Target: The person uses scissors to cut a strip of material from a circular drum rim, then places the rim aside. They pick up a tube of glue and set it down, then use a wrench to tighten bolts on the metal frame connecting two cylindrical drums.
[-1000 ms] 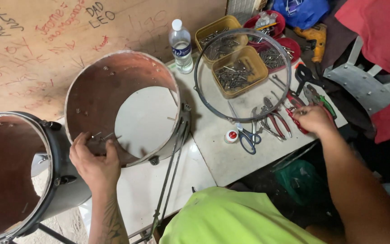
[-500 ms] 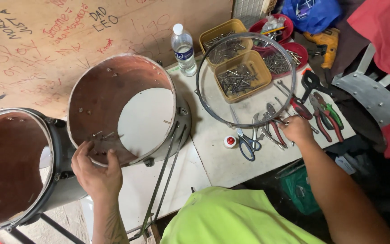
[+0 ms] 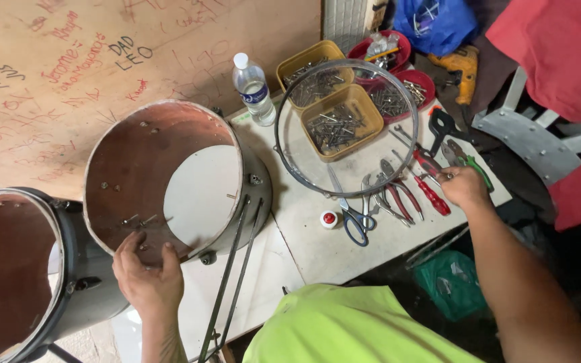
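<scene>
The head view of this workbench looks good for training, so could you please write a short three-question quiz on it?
1. True or false: the left hand grips the rim of the open drum shell.
2. The right hand is at which things?
A. the water bottle
B. the hand tools at the table's right end
C. the yellow trays
3. Fill in: the metal hoop lies over one yellow tray full of small metal ______.

Key
1. True.
2. B; its fingers are among the tools, but which one it grips cannot be told.
3. Parts, apparently screws or bolts.
</scene>
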